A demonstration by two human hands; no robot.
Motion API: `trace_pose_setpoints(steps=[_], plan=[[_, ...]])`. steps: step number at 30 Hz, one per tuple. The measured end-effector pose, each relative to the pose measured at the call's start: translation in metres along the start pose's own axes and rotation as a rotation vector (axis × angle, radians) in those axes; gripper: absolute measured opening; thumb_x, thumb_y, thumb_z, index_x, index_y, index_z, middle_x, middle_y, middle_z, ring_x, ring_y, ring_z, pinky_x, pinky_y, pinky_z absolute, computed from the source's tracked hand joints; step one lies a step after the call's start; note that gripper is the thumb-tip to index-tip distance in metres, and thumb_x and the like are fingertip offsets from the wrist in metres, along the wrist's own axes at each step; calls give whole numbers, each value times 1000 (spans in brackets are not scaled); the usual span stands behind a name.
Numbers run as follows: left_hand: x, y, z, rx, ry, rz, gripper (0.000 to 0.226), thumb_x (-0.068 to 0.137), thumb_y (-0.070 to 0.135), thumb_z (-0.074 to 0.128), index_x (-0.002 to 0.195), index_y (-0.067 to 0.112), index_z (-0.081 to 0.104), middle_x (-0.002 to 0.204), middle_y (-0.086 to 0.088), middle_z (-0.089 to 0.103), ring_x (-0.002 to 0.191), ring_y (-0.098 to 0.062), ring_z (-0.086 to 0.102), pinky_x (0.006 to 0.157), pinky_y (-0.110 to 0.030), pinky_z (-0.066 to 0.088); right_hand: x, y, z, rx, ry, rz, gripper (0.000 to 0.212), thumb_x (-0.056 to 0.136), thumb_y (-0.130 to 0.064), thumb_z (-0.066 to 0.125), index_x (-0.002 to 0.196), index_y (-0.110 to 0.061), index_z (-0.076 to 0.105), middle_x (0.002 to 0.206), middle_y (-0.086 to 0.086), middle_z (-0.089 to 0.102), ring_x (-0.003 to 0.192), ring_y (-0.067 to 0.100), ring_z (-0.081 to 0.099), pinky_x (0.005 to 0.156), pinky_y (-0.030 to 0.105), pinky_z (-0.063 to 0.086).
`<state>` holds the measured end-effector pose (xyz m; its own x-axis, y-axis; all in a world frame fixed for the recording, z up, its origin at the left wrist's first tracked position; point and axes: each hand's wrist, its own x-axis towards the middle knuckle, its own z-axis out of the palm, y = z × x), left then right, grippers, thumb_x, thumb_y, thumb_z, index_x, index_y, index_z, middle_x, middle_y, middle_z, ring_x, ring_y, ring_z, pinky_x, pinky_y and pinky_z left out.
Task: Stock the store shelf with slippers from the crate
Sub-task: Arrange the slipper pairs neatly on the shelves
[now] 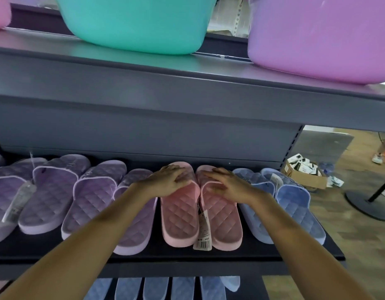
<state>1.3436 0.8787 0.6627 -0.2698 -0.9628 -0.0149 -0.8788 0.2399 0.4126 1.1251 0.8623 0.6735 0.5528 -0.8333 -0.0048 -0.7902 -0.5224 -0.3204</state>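
Note:
A pair of pink quilted slippers lies side by side on the dark shelf (263, 254), toes pointing to the back. My left hand (165, 180) rests flat on the strap of the left pink slipper (180, 219). My right hand (228, 182) lies on the strap of the right pink slipper (224, 224), fingers straight. A barcode tag (203, 237) hangs between the two. Purple slippers (89, 198) fill the shelf to the left, and a blue pair (295, 204) sits to the right. The crate is out of view.
The shelf above holds a teal tub (133, 24) and a purple tub (321, 40), overhanging the slipper row. Blue slippers (157, 289) line the shelf below. On the wooden floor at right stand a cardboard box (304, 172) and a round stand base (369, 204).

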Motion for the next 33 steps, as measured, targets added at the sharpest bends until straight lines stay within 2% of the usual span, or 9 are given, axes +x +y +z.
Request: trace_pose_setpoints(steps=[3, 6, 9, 13, 18, 23, 26, 30, 33], plan=[[-22, -2, -14, 9, 136, 30, 63, 90, 53, 45, 142, 19, 33, 149, -1, 31, 137, -19, 28, 109, -25, 21, -3, -6, -2, -26, 95, -25, 61, 89, -36, 58, 142, -21, 34, 147, 7, 34, 137, 23, 30, 112, 33, 27], [-54, -21, -33, -53, 268, 13, 90, 66, 72, 33, 135, 16, 45, 142, -6, 43, 131, -22, 39, 107, -28, 27, -5, -21, -5, 12, 232, -74, 59, 86, -33, 62, 139, -16, 41, 142, 9, 43, 130, 26, 40, 109, 35, 31], [-85, -53, -50, -24, 304, -51, 88, 68, 75, 43, 132, 15, 49, 139, -6, 47, 128, -21, 43, 104, -24, 28, -2, -45, -6, 60, 241, -126, 58, 85, -38, 61, 137, -19, 43, 139, 4, 48, 126, 23, 46, 106, 37, 36], [-111, -86, -64, -97, 353, -108, 72, 71, 59, 50, 118, 6, 60, 121, -13, 59, 113, -26, 56, 98, -29, 40, 7, -87, -2, -16, 158, -207, 56, 90, -39, 55, 140, -22, 37, 144, -5, 41, 132, 14, 39, 100, 14, 23], [-111, -119, -69, -41, 277, -61, 69, 73, 53, 49, 120, 4, 58, 123, -13, 58, 114, -24, 55, 101, -33, 39, 30, -133, 19, -18, 85, -210, 69, 82, -41, 65, 140, -15, 38, 139, 4, 48, 129, 18, 42, 96, 12, 21], [-98, -127, -80, -71, 136, 145, 67, 74, 54, 37, 111, 5, 62, 115, 7, 52, 100, 7, 43, 86, 5, 23, 46, -164, 36, -25, 4, -134, 74, 80, -54, 60, 140, -16, 37, 139, 7, 47, 125, 22, 46, 105, 32, 34], [-89, -135, -79, -81, 67, 208, 74, 69, 60, 33, 105, 2, 63, 109, 5, 55, 98, 2, 47, 85, 0, 29, 55, -171, 48, -39, 31, -55, 81, 74, -74, 42, 134, -19, 46, 132, 6, 55, 119, 26, 52, 100, 42, 39], [-81, -152, -75, -76, 64, 223, 81, 67, 66, 30, 117, 8, 59, 127, -2, 54, 114, -7, 47, 101, -21, 33, 58, -183, 50, 33, 61, -36, 49, 89, -38, 57, 132, -14, 50, 132, 5, 56, 120, 19, 50, 98, 23, 34], [-76, -163, -72, -29, 42, 179, 65, 81, 60, 43, 130, 19, 49, 141, 3, 43, 129, -11, 40, 108, -23, 27, 64, -186, 55, 11, 37, -20, 48, 92, -33, 54, 135, -16, 46, 133, 9, 52, 123, 21, 47, 99, 23, 31]])
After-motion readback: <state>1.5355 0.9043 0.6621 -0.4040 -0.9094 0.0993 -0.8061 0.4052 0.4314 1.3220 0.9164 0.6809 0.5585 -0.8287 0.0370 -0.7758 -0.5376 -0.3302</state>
